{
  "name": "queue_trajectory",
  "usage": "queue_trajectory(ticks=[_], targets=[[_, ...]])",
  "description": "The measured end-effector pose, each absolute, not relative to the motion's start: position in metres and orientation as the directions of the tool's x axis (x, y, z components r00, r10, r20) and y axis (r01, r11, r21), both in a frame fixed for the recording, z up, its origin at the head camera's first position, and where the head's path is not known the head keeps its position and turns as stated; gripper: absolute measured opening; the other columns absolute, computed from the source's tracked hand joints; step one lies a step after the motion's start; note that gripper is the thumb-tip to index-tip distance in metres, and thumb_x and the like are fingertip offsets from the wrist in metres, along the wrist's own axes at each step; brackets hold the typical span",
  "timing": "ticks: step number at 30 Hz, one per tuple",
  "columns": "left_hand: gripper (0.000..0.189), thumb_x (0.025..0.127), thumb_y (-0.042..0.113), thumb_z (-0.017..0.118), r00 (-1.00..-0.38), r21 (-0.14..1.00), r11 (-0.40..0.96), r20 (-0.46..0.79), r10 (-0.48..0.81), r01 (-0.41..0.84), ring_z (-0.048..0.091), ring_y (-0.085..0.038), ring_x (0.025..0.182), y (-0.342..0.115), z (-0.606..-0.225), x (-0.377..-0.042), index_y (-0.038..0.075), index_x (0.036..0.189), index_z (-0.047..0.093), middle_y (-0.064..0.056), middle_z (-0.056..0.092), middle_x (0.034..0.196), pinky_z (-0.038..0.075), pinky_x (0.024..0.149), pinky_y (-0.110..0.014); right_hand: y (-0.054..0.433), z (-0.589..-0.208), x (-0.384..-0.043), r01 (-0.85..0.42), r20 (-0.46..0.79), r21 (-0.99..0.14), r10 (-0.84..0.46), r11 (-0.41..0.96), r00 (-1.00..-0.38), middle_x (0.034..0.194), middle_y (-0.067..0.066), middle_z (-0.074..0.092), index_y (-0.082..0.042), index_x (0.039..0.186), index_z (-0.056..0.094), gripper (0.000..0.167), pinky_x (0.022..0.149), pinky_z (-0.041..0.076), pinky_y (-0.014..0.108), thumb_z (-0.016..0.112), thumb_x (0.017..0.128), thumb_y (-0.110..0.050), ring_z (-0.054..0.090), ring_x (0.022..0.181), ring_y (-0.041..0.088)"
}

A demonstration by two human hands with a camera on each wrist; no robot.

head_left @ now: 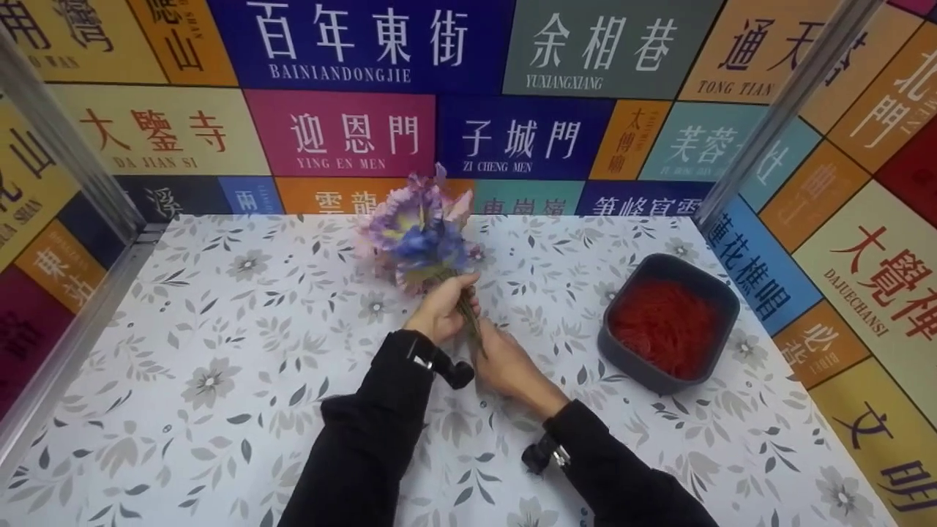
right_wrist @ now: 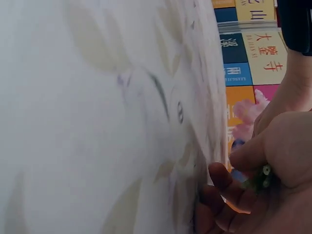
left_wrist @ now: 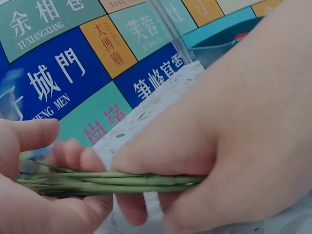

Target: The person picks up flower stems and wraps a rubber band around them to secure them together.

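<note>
A bunch of artificial-looking flowers (head_left: pixel 417 230), purple, pink and blue, hangs over the back middle of the table, blooms pointing away from me. My left hand (head_left: pixel 439 307) holds the green stems just below the blooms, fingers curled under them and the thumb apart. Lower down, my right hand (head_left: pixel 509 366) pinches the same stems (left_wrist: pixel 146 181) between thumb and fingers. Cut stem ends (right_wrist: pixel 266 170) poke out at the right palm in the right wrist view. Fingers partly hide the stems in every view.
To the right stands a dark grey square container (head_left: pixel 615 351) with red shredded filler (head_left: pixel 670 329) in it. A white cloth with grey leaf patterns (head_left: pixel 241 322) covers the table. Panels with coloured signs (head_left: pixel 340 132) and metal corner posts (head_left: pixel 790 110) enclose the back and sides.
</note>
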State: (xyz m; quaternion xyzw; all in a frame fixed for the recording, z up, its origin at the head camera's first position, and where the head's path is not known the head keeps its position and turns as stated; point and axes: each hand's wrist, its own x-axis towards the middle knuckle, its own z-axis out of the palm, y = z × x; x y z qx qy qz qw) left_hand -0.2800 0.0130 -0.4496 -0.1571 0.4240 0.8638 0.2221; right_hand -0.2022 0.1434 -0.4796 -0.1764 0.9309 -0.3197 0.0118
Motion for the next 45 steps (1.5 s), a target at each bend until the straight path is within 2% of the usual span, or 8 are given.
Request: queue_trajectory(ticks=[4,8,12,18,24,29,36,45], targets=[[0.031,0.104,0.021,0.058,-0.865,0.625,-0.612,-0.445,0.231,-0.485,0.043,-0.01,0.055,0.004,-0.448,-0.276,0.008,0.076,0.051,0.001,0.047,0.065,0.038,0.051,-0.021,0.136,-0.479,-0.2,-0.326,0.116,-0.657,-0.336,0.68,-0.935,0.105,0.018,0.064,-0.003,0.119,0.053,0.017,0.085,0.053,0.051,0.049,0.104,-0.01,0.065,0.1,0.036],[0.038,0.103,0.024,0.06,-0.876,0.595,-0.658,-0.423,0.233,-0.462,0.044,-0.008,0.051,-0.009,-0.447,-0.272,0.01,0.069,0.049,0.001,0.047,0.061,0.038,0.049,-0.02,0.129,-0.48,-0.196,-0.348,0.157,-0.645,-0.327,0.68,-0.932,0.082,0.007,0.06,-0.007,0.1,0.056,0.009,0.065,0.051,0.043,0.053,0.105,-0.014,0.061,0.073,0.027],[0.042,0.1,0.022,0.064,-0.883,0.559,-0.703,-0.413,0.224,-0.44,0.044,-0.007,0.047,-0.021,-0.443,-0.268,0.012,0.062,0.048,0.003,0.047,0.056,0.038,0.045,-0.019,0.122,-0.479,-0.189,-0.439,0.28,-0.52,-0.339,0.733,-0.898,0.069,0.004,0.055,-0.011,0.086,0.055,0.018,0.053,0.046,0.039,0.059,0.102,-0.016,0.056,0.06,0.025],[0.044,0.096,0.022,0.068,-0.892,0.495,-0.776,-0.414,0.184,-0.39,0.039,-0.004,0.042,-0.033,-0.435,-0.262,0.017,0.059,0.045,0.007,0.042,0.051,0.033,0.041,-0.017,0.117,-0.471,-0.178,-0.516,0.424,-0.258,-0.384,0.817,-0.82,0.058,0.006,0.052,-0.009,0.085,0.055,0.02,0.041,0.042,0.04,0.065,0.099,-0.018,0.053,0.047,0.028],[0.055,0.103,0.021,0.055,-0.918,0.347,-0.868,-0.305,0.255,-0.356,0.029,-0.003,0.033,-0.042,-0.436,-0.248,0.02,0.052,0.034,0.01,0.031,0.042,0.021,0.034,-0.016,0.114,-0.46,-0.165,-0.521,0.5,-0.033,-0.437,0.853,-0.748,0.053,0.005,0.049,-0.009,0.083,0.055,0.02,0.036,0.04,0.039,0.065,0.097,-0.018,0.05,0.043,0.026],[0.06,0.109,0.027,0.04,-0.931,0.204,-0.912,-0.169,0.324,-0.355,0.016,-0.003,0.035,-0.049,-0.439,-0.235,0.019,0.05,0.028,0.008,0.031,0.038,0.015,0.034,-0.017,0.111,-0.454,-0.155,-0.52,0.508,0.083,-0.485,0.85,-0.712,0.052,0.004,0.05,-0.011,0.081,0.054,0.017,0.036,0.039,0.036,0.067,0.091,-0.012,0.049,0.042,0.025],[0.058,0.109,0.027,0.038,-0.929,0.139,-0.919,-0.033,0.369,-0.369,0.009,-0.006,0.041,-0.058,-0.437,-0.222,0.019,0.054,0.022,0.008,0.022,0.044,0.01,0.039,-0.02,0.107,-0.447,-0.146,-0.561,0.484,0.004,-0.492,0.828,-0.723,0.052,-0.001,0.044,-0.011,0.082,0.054,0.035,0.036,0.036,0.033,0.06,0.101,-0.04,0.047,0.041,0.02],[0.055,0.109,0.024,0.035,-0.93,0.196,-0.911,-0.004,0.369,-0.362,0.008,-0.006,0.042,-0.063,-0.433,-0.216,0.02,0.057,0.017,0.008,0.013,0.05,0.007,0.042,-0.021,0.105,-0.449,-0.143,-0.58,0.551,0.059,-0.511,0.813,-0.66,0.049,-0.005,0.04,-0.012,0.082,0.051,0.036,0.033,0.031,0.029,0.064,0.098,-0.042,0.043,0.038,0.016]])
